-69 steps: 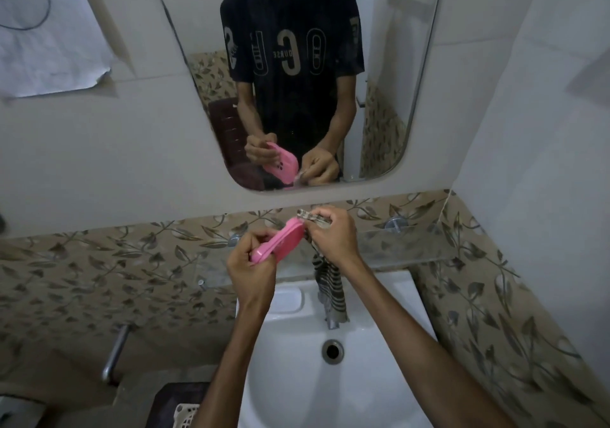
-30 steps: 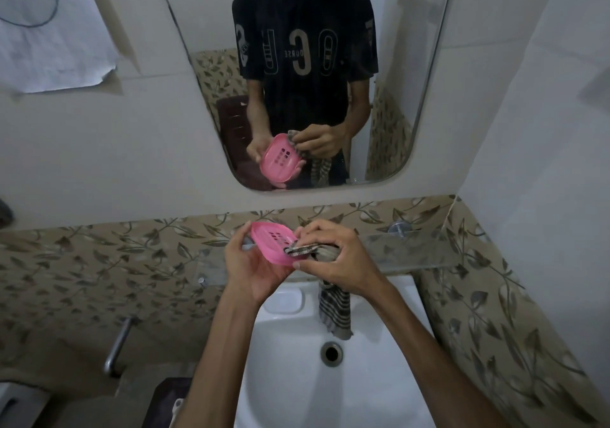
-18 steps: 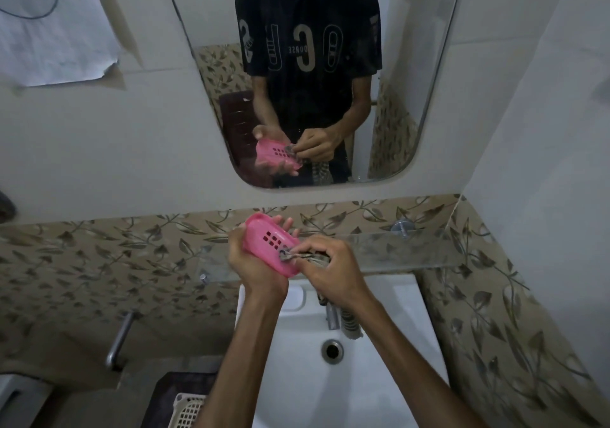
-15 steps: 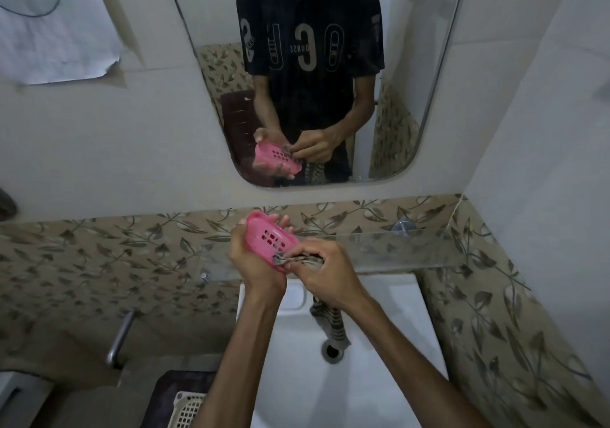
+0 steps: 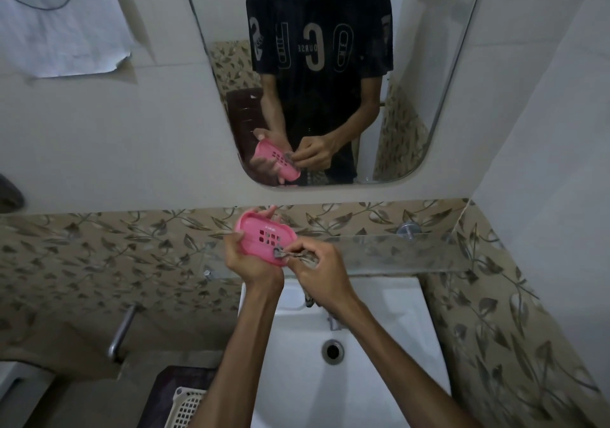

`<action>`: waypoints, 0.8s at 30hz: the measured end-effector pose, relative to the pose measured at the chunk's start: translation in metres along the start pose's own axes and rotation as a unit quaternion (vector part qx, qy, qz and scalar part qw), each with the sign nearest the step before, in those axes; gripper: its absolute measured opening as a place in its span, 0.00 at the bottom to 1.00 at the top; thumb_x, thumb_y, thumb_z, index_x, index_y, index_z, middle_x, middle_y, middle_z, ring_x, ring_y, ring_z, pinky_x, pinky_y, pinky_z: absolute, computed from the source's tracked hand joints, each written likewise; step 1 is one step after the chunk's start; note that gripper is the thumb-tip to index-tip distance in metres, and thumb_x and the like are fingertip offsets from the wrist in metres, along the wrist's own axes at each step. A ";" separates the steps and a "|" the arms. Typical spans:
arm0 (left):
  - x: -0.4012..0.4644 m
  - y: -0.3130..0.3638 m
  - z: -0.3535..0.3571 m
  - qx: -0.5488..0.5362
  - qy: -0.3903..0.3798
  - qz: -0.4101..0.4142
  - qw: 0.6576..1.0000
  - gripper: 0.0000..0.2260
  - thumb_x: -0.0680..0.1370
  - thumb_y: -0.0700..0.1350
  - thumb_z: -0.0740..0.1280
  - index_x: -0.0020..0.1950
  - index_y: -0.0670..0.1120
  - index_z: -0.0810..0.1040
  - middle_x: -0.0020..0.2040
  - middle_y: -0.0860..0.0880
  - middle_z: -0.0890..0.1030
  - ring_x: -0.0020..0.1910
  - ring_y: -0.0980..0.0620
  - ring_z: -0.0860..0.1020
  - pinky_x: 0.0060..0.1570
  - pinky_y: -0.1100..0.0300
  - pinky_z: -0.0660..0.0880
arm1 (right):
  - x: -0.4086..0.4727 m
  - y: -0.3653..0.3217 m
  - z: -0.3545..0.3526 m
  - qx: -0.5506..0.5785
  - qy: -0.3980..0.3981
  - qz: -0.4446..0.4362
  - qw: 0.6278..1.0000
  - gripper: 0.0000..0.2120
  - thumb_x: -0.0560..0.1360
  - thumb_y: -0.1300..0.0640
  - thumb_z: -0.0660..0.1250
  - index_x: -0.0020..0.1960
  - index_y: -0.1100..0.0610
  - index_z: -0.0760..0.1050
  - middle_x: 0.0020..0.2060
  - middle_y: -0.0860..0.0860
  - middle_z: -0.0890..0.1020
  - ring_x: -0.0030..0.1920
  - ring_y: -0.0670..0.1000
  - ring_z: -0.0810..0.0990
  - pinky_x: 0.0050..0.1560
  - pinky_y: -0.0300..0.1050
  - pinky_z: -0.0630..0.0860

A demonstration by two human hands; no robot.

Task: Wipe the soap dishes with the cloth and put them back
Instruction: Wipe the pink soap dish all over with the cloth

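Soap dish [image 5: 264, 238], pink plastic and oval, is held up in the air above the back edge of the white sink [image 5: 409, 335], in front of the glass shelf [image 5: 396, 256] and the leaf-patterned tile band [image 5: 99, 252]. The left hand [image 5: 247, 262] cups it from below and behind, fingers curled round its far rim and thumb at its near edge, so the hollow face tilts toward the camera. That face shows a raised lip all round and a block of small square drain holes near the middle. The right hand [image 5: 317, 269] pinches a bunched piece of striped cloth [image 5: 290, 254] between thumb and fingertips and presses its tip against the dish just beside the holes, near the lower right rim; the remaining cloth hangs behind the wrist toward the basin.

Open space lies under both forearms over the basin, with the drain [image 5: 332, 351] well below the hands. The shelf's front edge runs close behind the right hand. To the right a plain wall closes the corner. A mirror [image 5: 429, 64] above reflects the person, the dish and both hands. At lower left stands a white plastic basket [image 5: 185, 408], and a metal pipe [image 5: 122, 332] juts from the wall.
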State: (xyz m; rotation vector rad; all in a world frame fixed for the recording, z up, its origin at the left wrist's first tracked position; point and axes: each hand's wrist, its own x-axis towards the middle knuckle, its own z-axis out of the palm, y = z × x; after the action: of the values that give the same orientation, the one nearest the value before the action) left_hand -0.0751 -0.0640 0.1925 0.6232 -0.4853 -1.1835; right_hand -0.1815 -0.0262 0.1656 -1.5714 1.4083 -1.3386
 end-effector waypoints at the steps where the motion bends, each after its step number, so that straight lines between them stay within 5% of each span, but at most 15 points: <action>1: -0.001 -0.001 0.000 -0.001 -0.001 0.001 1.000 0.20 0.74 0.48 0.56 0.57 0.38 0.77 0.49 0.41 0.86 0.53 0.41 0.84 0.52 0.51 0.81 | 0.000 0.001 0.000 0.007 0.013 0.006 1.000 0.02 0.75 0.61 0.77 0.48 0.57 0.87 0.44 0.48 0.88 0.47 0.46 0.86 0.50 0.42 0.83; 7: 0.000 0.004 0.009 -0.030 -0.010 -0.027 0.999 0.19 0.71 0.47 0.58 0.56 0.40 0.78 0.50 0.38 0.82 0.53 0.40 0.83 0.54 0.49 0.79 | -0.007 0.008 0.003 -0.026 0.031 -0.086 0.996 0.14 0.69 0.66 0.74 0.54 0.57 0.82 0.49 0.49 0.84 0.51 0.48 0.83 0.51 0.43 0.81; 11: 0.001 0.013 0.005 -0.036 -0.054 -0.129 0.989 0.28 0.69 0.46 0.62 0.68 0.37 0.74 0.54 0.36 0.81 0.60 0.39 0.77 0.66 0.43 0.71 | 0.001 0.016 -0.008 -0.051 0.055 -0.134 0.988 0.11 0.71 0.68 0.76 0.51 0.58 0.83 0.47 0.50 0.84 0.49 0.48 0.83 0.50 0.39 0.79; 15: 0.013 0.033 -0.008 -0.001 -0.140 -0.343 0.929 0.29 0.79 0.59 0.65 0.73 0.41 0.74 0.66 0.36 0.78 0.66 0.37 0.76 0.69 0.41 0.72 | 0.013 0.018 -0.029 -0.097 0.018 -0.215 0.972 0.13 0.66 0.73 0.74 0.48 0.62 0.86 0.46 0.52 0.86 0.48 0.51 0.85 0.50 0.48 0.83; 20: 0.023 0.042 -0.016 0.032 -0.200 -0.425 0.882 0.40 0.78 0.61 0.63 0.83 0.40 0.60 0.79 0.33 0.67 0.73 0.33 0.67 0.75 0.29 0.57 | 0.026 0.016 -0.044 -0.154 -0.033 -0.243 0.957 0.12 0.66 0.68 0.76 0.48 0.60 0.86 0.48 0.52 0.86 0.46 0.52 0.86 0.47 0.52 0.83; 24: 0.032 0.045 -0.014 0.020 -0.180 -0.451 0.874 0.41 0.75 0.60 0.65 0.83 0.40 0.60 0.77 0.32 0.68 0.68 0.33 0.73 0.65 0.33 0.75 | 0.033 0.014 -0.050 -0.166 -0.058 -0.247 0.953 0.10 0.68 0.64 0.77 0.49 0.58 0.86 0.49 0.50 0.86 0.48 0.50 0.85 0.48 0.52 0.84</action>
State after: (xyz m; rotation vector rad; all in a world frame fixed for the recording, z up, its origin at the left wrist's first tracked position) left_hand -0.0245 -0.0804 0.2135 0.6871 -0.5468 -2.2130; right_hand -0.2364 -0.0527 0.1759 -2.3028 1.2608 -1.2915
